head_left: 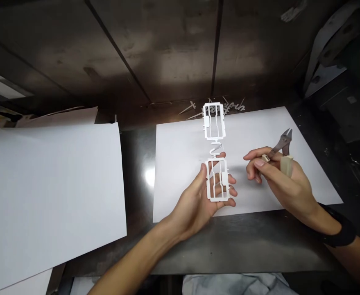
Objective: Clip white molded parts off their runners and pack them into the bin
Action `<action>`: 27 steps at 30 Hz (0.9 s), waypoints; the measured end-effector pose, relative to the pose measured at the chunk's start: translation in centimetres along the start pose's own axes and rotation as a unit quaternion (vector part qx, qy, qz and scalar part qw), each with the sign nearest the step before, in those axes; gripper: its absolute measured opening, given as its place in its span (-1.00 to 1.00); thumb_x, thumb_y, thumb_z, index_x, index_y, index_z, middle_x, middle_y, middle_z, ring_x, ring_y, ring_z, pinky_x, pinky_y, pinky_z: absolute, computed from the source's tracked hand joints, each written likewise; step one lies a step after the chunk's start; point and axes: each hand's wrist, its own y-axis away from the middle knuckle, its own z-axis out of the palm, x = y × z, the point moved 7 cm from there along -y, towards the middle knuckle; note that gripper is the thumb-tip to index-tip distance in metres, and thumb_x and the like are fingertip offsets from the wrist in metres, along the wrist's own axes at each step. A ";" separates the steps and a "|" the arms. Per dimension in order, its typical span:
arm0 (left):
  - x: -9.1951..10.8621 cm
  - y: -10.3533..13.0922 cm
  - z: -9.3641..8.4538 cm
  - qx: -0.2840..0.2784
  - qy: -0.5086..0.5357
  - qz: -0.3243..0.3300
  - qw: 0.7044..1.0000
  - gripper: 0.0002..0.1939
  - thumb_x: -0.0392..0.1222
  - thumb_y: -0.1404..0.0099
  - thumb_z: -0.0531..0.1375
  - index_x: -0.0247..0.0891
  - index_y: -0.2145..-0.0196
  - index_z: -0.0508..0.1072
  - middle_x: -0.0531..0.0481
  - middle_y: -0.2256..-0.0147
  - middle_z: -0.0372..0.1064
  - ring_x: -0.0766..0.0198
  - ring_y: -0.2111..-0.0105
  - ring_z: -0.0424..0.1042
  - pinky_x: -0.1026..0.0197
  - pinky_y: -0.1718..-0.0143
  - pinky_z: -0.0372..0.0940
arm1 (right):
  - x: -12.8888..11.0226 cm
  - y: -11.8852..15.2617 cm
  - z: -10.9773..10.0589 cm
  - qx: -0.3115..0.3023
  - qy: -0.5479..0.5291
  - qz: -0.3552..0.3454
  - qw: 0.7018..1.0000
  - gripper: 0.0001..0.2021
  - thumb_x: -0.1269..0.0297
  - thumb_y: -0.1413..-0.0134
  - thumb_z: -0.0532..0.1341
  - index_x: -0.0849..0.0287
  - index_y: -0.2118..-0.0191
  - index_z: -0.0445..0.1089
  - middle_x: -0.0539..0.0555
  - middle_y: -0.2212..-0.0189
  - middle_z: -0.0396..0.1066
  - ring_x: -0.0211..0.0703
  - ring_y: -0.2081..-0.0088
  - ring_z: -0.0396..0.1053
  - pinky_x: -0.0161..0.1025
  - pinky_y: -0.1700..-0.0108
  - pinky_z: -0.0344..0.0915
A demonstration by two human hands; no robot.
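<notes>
My left hand (198, 200) holds a white plastic part (207, 180) by its lower frame, with the thumb at its left edge and the fingers behind. Two rectangular slotted frames make up the part, joined by a thin zigzag piece; the upper frame stands free above my fingers. On the right, my right hand (287, 184) is closed round a pair of cutting pliers (282, 144). Their metal jaws point up and away, slightly apart, and pale grips show at the fingers. The pliers and the white part do not touch. Under both hands lies a white sheet (180, 164).
Several thin plastic scraps (236, 107) lie behind the sheet, near the metal back wall (173, 53). A large white sheet or board (53, 184) covers the left side. The dark metal table (241, 246) has its front edge close to my body.
</notes>
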 end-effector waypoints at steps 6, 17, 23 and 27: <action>-0.5 -0.5 -0.3 0.003 0.031 -0.020 0.999 -0.48 0.09 -0.67 0.09 -0.08 -0.45 0.34 -0.18 0.04 0.50 0.09 0.09 0.55 0.05 0.01 0.48 | 0.1 0.4 0.4 -0.014 0.020 0.030 0.999 -0.82 0.07 -0.59 0.28 0.02 0.02 0.58 0.01 0.37 0.41 -0.17 0.31 0.36 -0.24 0.27 0.30; -0.5 -0.6 -0.2 -0.012 0.021 -0.020 1.000 -0.48 0.09 -0.71 0.00 -0.08 -0.48 0.30 -0.22 -0.01 0.51 0.08 0.05 0.57 0.04 -0.02 0.47 | 0.8 -0.4 0.0 -0.010 0.005 0.047 0.999 -0.80 0.01 -0.55 0.31 0.00 0.02 0.56 -0.01 0.33 0.40 -0.17 0.25 0.37 -0.28 0.18 0.35; -0.5 -0.3 0.0 -0.007 0.034 -0.029 0.999 -0.51 0.07 -0.69 0.01 -0.17 -0.39 0.40 -0.23 0.02 0.50 0.08 0.09 0.56 0.06 0.02 0.44 | 0.8 -0.3 -0.1 0.008 0.022 0.073 0.997 -0.76 -0.02 -0.56 0.29 -0.02 -0.08 0.55 0.00 0.30 0.42 -0.14 0.23 0.37 -0.26 0.16 0.33; -0.6 -0.2 -0.1 -0.012 0.036 -0.022 0.999 -0.50 0.06 -0.68 -0.01 -0.23 -0.35 0.41 -0.25 0.03 0.49 0.06 0.10 0.55 0.05 0.03 0.41 | 1.0 -0.3 -0.1 0.007 0.010 0.080 0.997 -0.74 -0.04 -0.56 0.27 0.00 -0.06 0.56 0.00 0.27 0.42 -0.14 0.22 0.35 -0.24 0.13 0.32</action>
